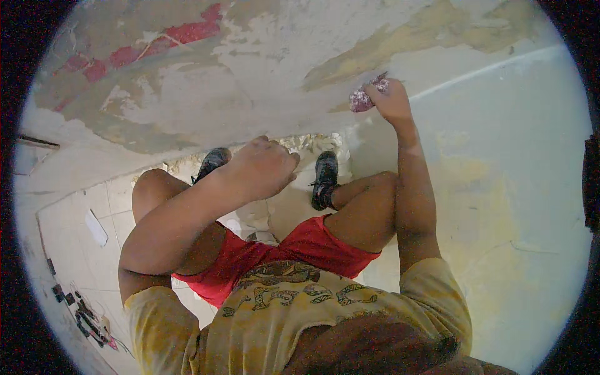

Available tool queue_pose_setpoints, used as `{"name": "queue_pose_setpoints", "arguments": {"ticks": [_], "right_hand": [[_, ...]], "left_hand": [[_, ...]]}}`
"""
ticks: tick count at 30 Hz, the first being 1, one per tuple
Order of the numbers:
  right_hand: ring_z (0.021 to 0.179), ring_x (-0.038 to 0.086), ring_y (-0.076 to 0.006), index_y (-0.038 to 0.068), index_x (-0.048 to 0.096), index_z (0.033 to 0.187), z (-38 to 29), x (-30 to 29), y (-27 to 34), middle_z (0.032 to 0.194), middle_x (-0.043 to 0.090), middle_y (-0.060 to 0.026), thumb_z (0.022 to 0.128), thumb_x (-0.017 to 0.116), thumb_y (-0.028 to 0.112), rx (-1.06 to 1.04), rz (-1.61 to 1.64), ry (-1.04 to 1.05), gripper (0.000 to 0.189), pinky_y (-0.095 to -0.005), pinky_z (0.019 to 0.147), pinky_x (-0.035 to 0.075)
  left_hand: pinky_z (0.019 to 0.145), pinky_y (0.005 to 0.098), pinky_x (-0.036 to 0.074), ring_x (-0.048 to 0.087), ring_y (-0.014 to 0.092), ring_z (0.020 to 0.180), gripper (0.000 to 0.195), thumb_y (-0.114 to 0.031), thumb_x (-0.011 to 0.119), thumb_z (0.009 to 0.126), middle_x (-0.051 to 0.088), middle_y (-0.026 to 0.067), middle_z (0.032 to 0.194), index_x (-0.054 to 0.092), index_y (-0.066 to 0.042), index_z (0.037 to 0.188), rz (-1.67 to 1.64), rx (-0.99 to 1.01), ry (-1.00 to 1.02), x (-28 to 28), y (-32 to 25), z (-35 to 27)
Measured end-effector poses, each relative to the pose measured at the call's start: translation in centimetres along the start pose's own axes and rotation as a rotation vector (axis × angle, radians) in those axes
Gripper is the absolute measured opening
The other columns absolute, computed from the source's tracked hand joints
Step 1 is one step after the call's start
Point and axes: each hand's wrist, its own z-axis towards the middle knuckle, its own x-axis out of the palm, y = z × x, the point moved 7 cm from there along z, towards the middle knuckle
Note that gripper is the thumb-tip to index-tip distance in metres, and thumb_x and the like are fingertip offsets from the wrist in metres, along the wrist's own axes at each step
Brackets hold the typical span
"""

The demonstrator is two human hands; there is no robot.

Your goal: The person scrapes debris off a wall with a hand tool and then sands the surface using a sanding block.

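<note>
My right hand (pixel 393 101) grips a crumpled, purplish-red piece of sheet or cloth (pixel 362 99) dusted with white. It is held at the patchy plastered wall (pixel 262 84), close to the corner on the right. Around that spot the wall shows grey and tan filler patches. My left hand (pixel 262 168) hovers over the gap between my knees, back upward, its fingers curled in. Nothing shows in it, though the palm side is hidden.
I squat with my black shoes (pixel 326 176) near the wall's foot, where broken, crumbly material (pixel 318 140) lies. A pale wall (pixel 506 187) rises on my right. On the tiled floor (pixel 75 206) lie a white flat piece (pixel 96 228) and, farther left, dark cluttered items (pixel 86 318).
</note>
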Motion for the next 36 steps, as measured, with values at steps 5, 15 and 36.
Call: {"name": "queue_pose_setpoints", "arguments": {"ticks": [5,15,36], "right_hand": [[0.069,0.064,-0.0130,-0.006,0.070,0.085,-0.4,-1.8,2.1,0.076,0.071,-0.0089,0.087,0.068,0.018,-0.015,0.144,-0.204,0.024,-0.0325,0.064,0.050],[0.076,0.065,-0.0129,-0.003,0.072,0.095,-1.0,-1.7,1.7,0.085,0.072,-0.0076,0.087,0.069,0.018,-0.008,0.453,-0.236,0.022,-0.0296,0.071,0.051],[0.071,0.063,-0.0131,-0.004,0.072,0.090,-0.8,-3.1,2.0,0.079,0.071,-0.0070,0.086,0.071,0.023,0.139,0.247,-0.174,0.027,-0.0315,0.068,0.050]], "left_hand": [[0.088,0.0488,0.051,0.068,0.037,0.091,0.028,-0.027,0.063,0.090,0.069,0.0179,0.091,0.065,-0.003,0.104,0.014,0.018,-0.002,0.2,-0.3,0.2],[0.084,0.0498,0.052,0.068,0.037,0.085,0.030,-0.027,0.065,0.088,0.069,0.0170,0.084,0.065,-0.004,0.107,0.048,0.044,-0.030,1.6,-1.2,0.6],[0.085,0.0499,0.053,0.068,0.038,0.087,0.028,-0.028,0.065,0.088,0.069,0.0189,0.089,0.065,-0.002,0.101,0.012,0.039,-0.032,-0.1,-0.6,-0.9]]}}
